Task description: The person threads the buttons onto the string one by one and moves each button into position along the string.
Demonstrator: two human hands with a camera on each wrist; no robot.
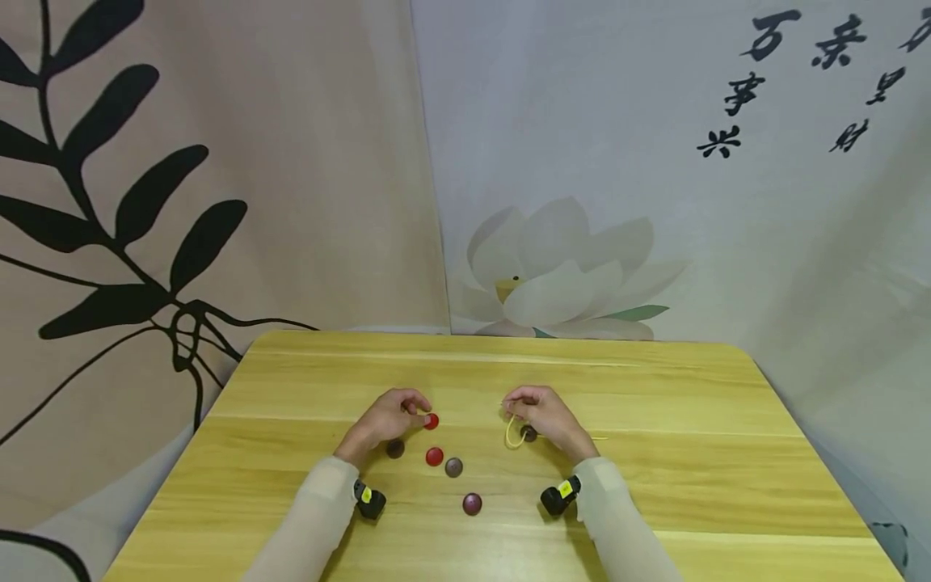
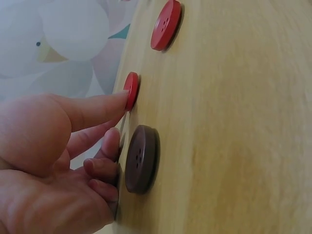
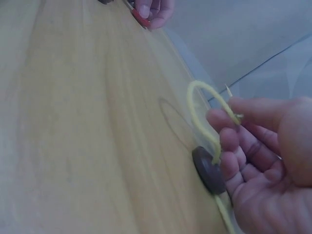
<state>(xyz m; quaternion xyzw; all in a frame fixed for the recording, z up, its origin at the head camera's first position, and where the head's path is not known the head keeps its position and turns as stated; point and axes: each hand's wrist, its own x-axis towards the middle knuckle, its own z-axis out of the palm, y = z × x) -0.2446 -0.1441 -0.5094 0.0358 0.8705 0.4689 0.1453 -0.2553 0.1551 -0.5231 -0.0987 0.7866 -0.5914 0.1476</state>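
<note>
My left hand [image 1: 393,414] holds a red button [image 2: 131,91] at the table surface, thumb against its face and index finger behind it. Beneath that hand's curled lower fingers lies a dark brown four-hole button [image 2: 141,159]. A second red button [image 2: 165,25] rests nearby. On the right, my right hand [image 1: 545,416] pinches a yellow cord [image 3: 196,105] between thumb and index finger. A thin pointed tip [image 3: 228,91] sticks out above these fingertips. The cord loops down through another brown button [image 3: 208,170], which sits under the hand, and trails off behind it.
A grey-brown button [image 1: 454,467] and a purple button [image 1: 472,504] lie on the wooden table [image 1: 727,485] between the forearms. Black cameras are strapped to both wrists. A printed curtain [image 1: 327,162] hangs behind the table's far edge.
</note>
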